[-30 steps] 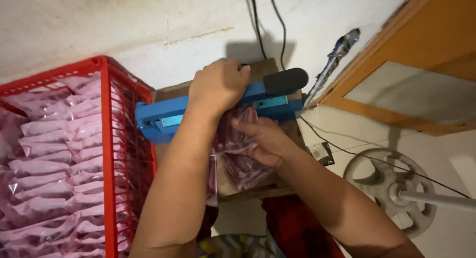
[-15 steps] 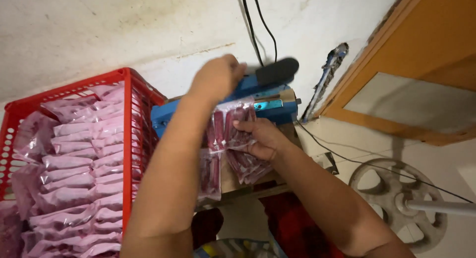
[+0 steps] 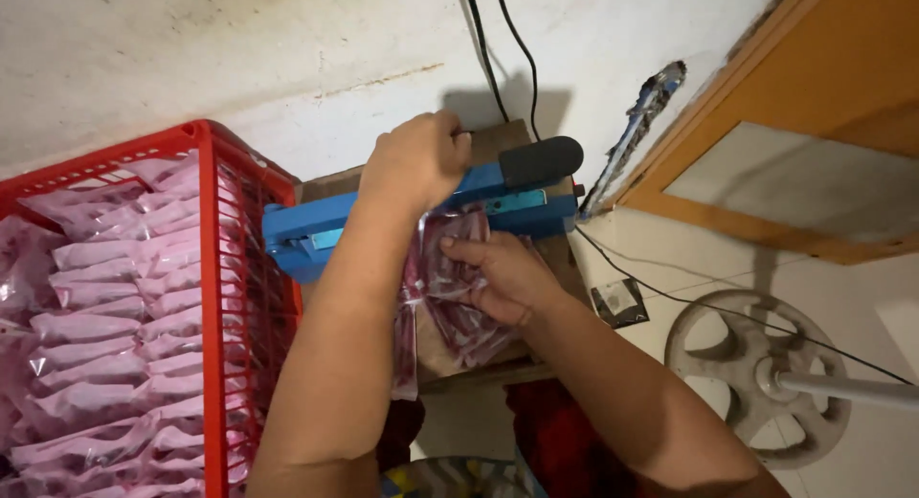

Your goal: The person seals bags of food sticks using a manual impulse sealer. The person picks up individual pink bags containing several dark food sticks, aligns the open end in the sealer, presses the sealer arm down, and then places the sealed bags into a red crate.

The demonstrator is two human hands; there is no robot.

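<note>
- Left hand (image 3: pixel 418 160) was clenched over the top arm of a blue heat sealer (image 3: pixel 421 214); grip closed on the arm, pressing it down.
- Sealer: long, boxy, smooth blue painted body, with a matte black rounded handle (image 3: pixel 540 160) at its far right end.
- Right hand (image 3: pixel 504 278) held a clear plastic pouch (image 3: pixel 450 259) just under the sealer bar, fingers (image 3: pixel 461 252) curled on the film; grip grasping the pouch.
- Pouch: thin, glossy, crinkled film with dark red sticks inside; its top edge sat at the sealer's jaw, with more of the same packs under the palm and hanging off the front edge.
- Sealer and packs rested on a small worn wooden bench (image 3: pixel 498 139), rough and brown.
- Left of it, touching: red plastic crate (image 3: pixel 212 297) with lattice walls, full of stacked pinkish sealed packs (image 3: pixel 105 326).
- Left forearm crossed in front and hid the sealer's middle.
- Behind: stained white wall, two black cables (image 3: pixel 498 48) running down it.
- Right: orange wooden door frame (image 3: pixel 766 106), grey round fan base (image 3: pixel 756 369) on pale floor tiles.
</note>
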